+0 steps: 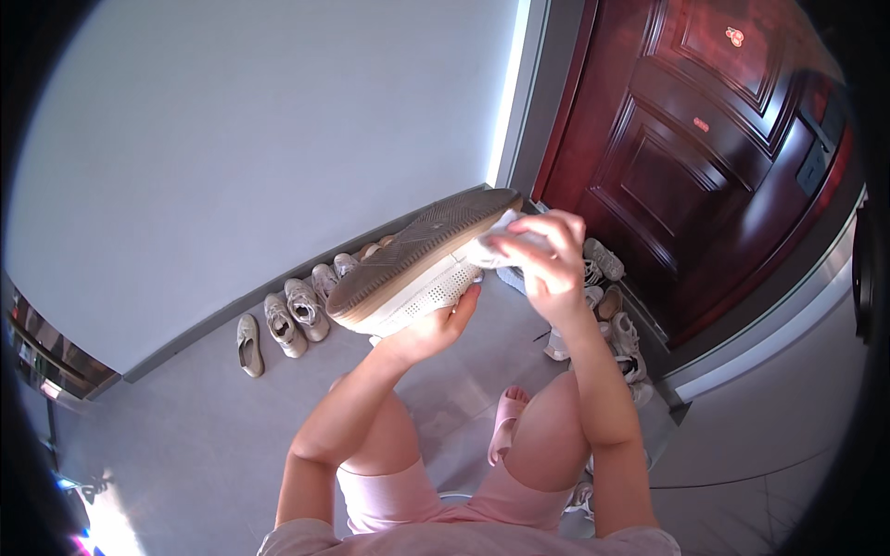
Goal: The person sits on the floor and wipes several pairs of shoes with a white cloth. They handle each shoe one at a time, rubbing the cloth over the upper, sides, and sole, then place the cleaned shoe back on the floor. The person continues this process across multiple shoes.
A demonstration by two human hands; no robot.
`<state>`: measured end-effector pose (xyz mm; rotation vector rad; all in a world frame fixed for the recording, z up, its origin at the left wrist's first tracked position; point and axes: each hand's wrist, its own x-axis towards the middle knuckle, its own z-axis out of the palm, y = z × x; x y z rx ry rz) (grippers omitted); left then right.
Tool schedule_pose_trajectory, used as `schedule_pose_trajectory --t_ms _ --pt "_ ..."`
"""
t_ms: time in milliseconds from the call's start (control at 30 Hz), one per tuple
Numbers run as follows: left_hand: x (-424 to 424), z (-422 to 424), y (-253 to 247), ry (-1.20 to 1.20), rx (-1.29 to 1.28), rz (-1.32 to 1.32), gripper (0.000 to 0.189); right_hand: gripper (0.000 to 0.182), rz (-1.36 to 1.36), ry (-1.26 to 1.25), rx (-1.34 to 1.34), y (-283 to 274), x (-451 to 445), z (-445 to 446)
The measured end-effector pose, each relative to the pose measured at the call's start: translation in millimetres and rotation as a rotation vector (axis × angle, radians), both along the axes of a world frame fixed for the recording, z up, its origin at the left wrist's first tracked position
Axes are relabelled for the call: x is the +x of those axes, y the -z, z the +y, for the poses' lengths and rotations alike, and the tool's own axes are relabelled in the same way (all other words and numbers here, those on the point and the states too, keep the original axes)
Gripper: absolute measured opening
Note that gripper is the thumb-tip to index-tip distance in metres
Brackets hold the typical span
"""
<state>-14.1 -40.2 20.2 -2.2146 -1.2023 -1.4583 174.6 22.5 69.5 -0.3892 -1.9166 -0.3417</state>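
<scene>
A white perforated shoe (427,274) is held up before me on its side, its brown patterned sole turned toward the wall and upward. My left hand (434,330) grips the shoe from below, on its white upper. In my right hand (549,254) is a white cloth or wipe (497,243), pinched between thumb and fingers and pressed against the shoe's side near the far end of the sole. The part of the shoe behind the cloth is hidden.
Along the wall's skirting stands a row of shoes, with a single slip-on (249,345) at its left end and sneakers (285,325) beside it. More shoes (624,333) lie by the dark red door (667,167) on the right. A pink slipper (506,424) is on my foot.
</scene>
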Motion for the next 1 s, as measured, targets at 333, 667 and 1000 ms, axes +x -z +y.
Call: schedule_pose_trajectory --t_ms 333,667,1000 --pt "-7.7 9.1 30.6 0.602 -0.315 -0.559 0.038 0.042 -0.272 -0.261 0.000 26.0 -49.3 -58.0" --pt "-2.1 -2.9 6.5 0.706 -0.909 -0.859 0.038 0.053 0.087 0.202 0.034 12.0 -2.7 13.4" --pt "-2.9 8.6 8.2 1.180 -0.897 -1.179 0.065 0.067 -0.085 -0.021 0.040 17.1 -18.0 10.8"
